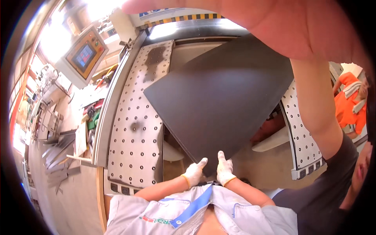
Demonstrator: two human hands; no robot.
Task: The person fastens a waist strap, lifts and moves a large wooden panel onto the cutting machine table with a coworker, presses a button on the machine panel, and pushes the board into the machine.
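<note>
Steadying the dark grey sheet (223, 94), its left corner overlapping the right edge of the studded left table panel (131, 152), seems to need even pressure from the left hand (193, 173) and right hand (225, 171), both closed at its near corner, thumbs uppermost, other fingers hidden.

The sheet (223, 98) overlaps the left table (127, 117), right of the control panel (83, 56).

Left hand (193, 174) and right hand (225, 170) close together, white-gloved, thumbs (221, 156) uppermost, bare forearms (166, 189) angled inward.
</note>
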